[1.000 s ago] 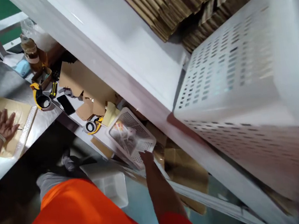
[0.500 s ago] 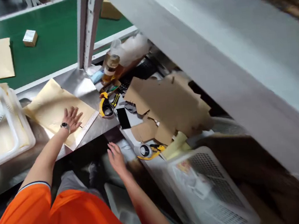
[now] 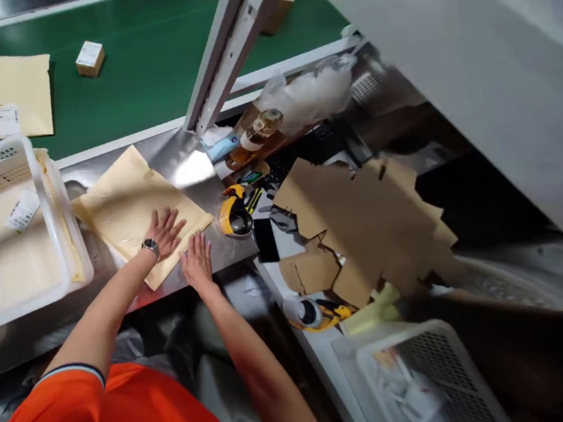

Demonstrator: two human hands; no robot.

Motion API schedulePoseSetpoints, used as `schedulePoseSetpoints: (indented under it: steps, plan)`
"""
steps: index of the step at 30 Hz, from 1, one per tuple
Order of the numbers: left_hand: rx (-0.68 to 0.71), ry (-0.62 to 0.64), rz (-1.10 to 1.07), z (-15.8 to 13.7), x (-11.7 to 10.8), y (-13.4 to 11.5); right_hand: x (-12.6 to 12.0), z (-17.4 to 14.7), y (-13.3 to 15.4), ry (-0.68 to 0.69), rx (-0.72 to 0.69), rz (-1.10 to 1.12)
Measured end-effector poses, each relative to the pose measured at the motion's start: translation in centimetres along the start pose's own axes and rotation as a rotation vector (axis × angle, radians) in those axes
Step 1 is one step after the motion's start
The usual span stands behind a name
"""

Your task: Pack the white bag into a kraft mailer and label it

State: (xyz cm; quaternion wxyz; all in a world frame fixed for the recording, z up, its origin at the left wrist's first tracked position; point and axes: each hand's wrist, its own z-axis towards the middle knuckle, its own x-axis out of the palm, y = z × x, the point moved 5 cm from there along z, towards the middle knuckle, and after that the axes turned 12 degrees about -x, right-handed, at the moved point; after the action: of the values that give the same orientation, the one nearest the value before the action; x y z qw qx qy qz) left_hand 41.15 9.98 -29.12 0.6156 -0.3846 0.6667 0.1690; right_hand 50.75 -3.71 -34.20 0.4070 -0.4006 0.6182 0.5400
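A yellow padded envelope [image 3: 124, 204] lies flat on the steel table [image 3: 181, 164]. My left hand [image 3: 165, 228], with a watch on the wrist, rests flat on the envelope's near corner, fingers spread. My right hand [image 3: 197, 260] lies flat beside it at the envelope's near edge, fingers together and holding nothing. A yellow tape dispenser [image 3: 234, 212] sits just right of both hands.
A white perforated basket [image 3: 53, 195] with envelopes stands at the left. The green conveyor [image 3: 145, 57] behind carries another envelope [image 3: 8, 95] and a small box [image 3: 89, 58]. Flat cardboard pieces [image 3: 363, 222], a phone [image 3: 266, 239], a second dispenser [image 3: 312, 312] and a lower basket [image 3: 429, 370] lie right.
The view swung left from the shelf to the table. My right hand left the lower basket and came up onto the table beside my left hand on the envelope.
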Motion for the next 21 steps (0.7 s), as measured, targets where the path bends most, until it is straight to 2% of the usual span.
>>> schedulePoseSetpoints:
  steps: [3, 6, 9, 12, 14, 17, 19, 21]
  plan:
    - [0.019, -0.013, -0.008, -0.3, -0.5, -0.1, -0.9, 2.1, -0.7, 0.032, 0.028, -0.021]
    - [0.069, 0.032, -0.062, -2.5, 0.3, -1.1, -2.3, 3.8, -2.0, 0.041, 0.01, -0.016]
    - [0.099, 0.138, -0.139, -7.3, 2.6, -2.6, -3.8, 5.3, -3.5, 0.034, 0.03, 0.056]
    - [0.004, 0.191, -0.19, -12.9, 4.5, -2.8, -5.3, 6.7, -4.4, 0.004, 0.078, 0.108]
    - [-0.049, 0.242, -0.203, -16.3, 5.0, -2.6, -6.3, 7.3, -4.4, -0.005, 0.09, 0.116]
    - [-0.078, 0.293, -0.202, -19.9, 4.0, -2.5, -7.2, 7.5, -4.1, -0.027, 0.121, 0.196]
    - [-0.09, 0.312, -0.212, -20.9, 2.1, -2.5, -7.5, 7.3, -4.0, -0.128, 0.153, 0.279]
    - [-0.067, 0.327, -0.278, -20.9, -0.8, -2.2, -7.0, 6.9, -3.2, -0.173, 0.114, 0.304]
